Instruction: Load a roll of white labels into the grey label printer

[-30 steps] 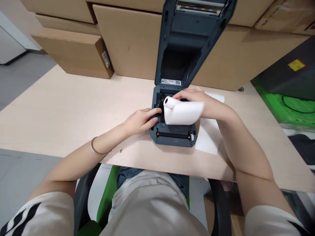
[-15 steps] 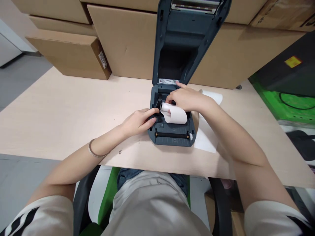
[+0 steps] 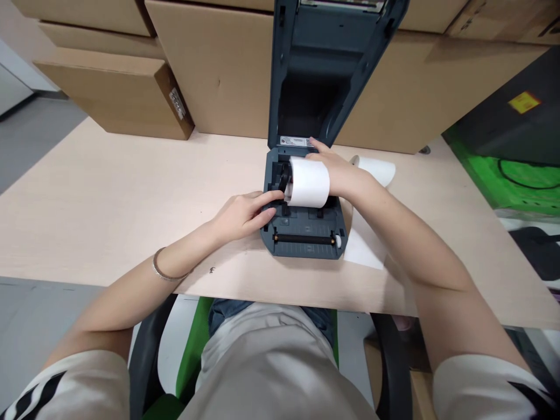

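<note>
Left hand (image 3: 242, 217), index finger and thumb parted and grasping nothing, rests at the left side of a dark blue-grey plastic printer (image 3: 301, 223) on a pale wood-look table (image 3: 109, 192), one fingertip beside a black plastic roll holder (image 3: 284, 174). Nearest, a slim black roller (image 3: 304, 239) crosses the printer's front. Beyond it, a white paper roll (image 3: 310, 184) sits over the printer's bay; the right hand (image 3: 336, 169) reaches behind it, its grip hidden from view. Good handling would likely mean keeping the roll level, square to the holder and its paper untwisted. Far off, below the raised blue-grey plastic lid (image 3: 324, 70), a white printed label (image 3: 294, 141) is too small to read, as is the white sticker (image 3: 177, 104) on a brown cardboard box (image 3: 105, 96) at left.
</note>
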### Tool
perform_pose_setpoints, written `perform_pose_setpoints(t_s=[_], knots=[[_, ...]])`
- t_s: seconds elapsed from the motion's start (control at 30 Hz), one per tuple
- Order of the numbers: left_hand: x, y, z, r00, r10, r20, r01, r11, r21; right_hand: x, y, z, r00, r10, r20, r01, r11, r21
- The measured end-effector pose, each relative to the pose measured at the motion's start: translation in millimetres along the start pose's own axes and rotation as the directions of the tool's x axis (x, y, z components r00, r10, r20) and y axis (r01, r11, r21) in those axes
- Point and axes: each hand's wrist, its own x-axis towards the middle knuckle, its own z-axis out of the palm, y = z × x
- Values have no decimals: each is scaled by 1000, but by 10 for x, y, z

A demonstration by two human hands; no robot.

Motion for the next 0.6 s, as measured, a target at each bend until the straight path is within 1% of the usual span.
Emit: perform_pose_setpoints(t_s=[0.03,0.07,0.13,0.23,0.33,0.4,0.43,0.53,0.6], knots=[[-2,-5,2,1000,-3,0,3,1000,9,-39,-2,-27,1000,1,-8,-1,1000,9],[-4,-6,2,1000,-5,2,5,1000,17,-92,-5,-61,999,-24,-22,24,1000,15],[-4,4,-7,1000,-9,2,9,999,33,-241,-26,-144,992,-110,-68,113,993,42],[0,37,-33,1000,-13,18,12,999,53,-553,-115,-263,962,-220,-160,237,967,97],[3,65,-52,1000,-2,27,1,999,49,-887,-260,-275,921,-319,-225,353,927,130],[2,68,-51,1000,9,17,-10,1000,26,-1061,-355,-188,893,-367,-258,405,908,109],[2,65,-47,1000,13,14,-13,1000,12,-1125,-395,-118,883,-385,-268,415,907,66],[6,50,-27,1000,21,6,-21,1000,-22,-1240,-488,140,859,-421,-292,390,907,-161],[11,39,-14,999,36,-8,-36,999,-38,-1277,-539,286,834,-452,-315,366,882,-297]])
